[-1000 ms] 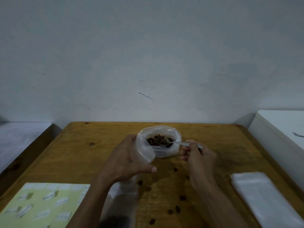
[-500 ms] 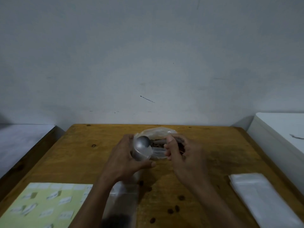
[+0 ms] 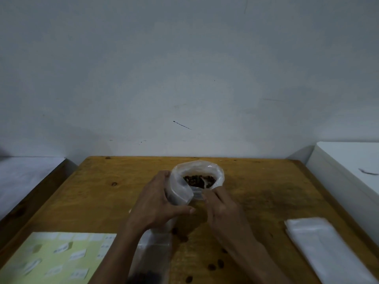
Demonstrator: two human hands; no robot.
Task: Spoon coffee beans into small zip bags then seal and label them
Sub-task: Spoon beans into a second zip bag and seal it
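Note:
A clear bag of coffee beans [image 3: 217,174] stands open at the middle of the wooden table [image 3: 266,191]. My left hand [image 3: 158,203] grips the open mouth of a small clear zip bag [image 3: 180,193] right beside it. This bag hangs down toward me, with dark beans in its bottom [image 3: 143,275]. My right hand [image 3: 223,210] has its fingers pinched at the near rim of the bean bag. A pale strip among the beans looks like the spoon handle [image 3: 205,182]. The spoon's bowl is hidden.
A yellow sheet of white labels [image 3: 57,257] lies at the near left. A stack of empty clear bags [image 3: 328,249] lies at the near right. Several loose beans [image 3: 215,265] are scattered on the wood near me. A white surface [image 3: 348,160] borders the table's right side.
The spoon went from the bean bag to over the small bag's mouth, then back to the bean bag. My right hand followed it. My left hand stayed on the small bag.

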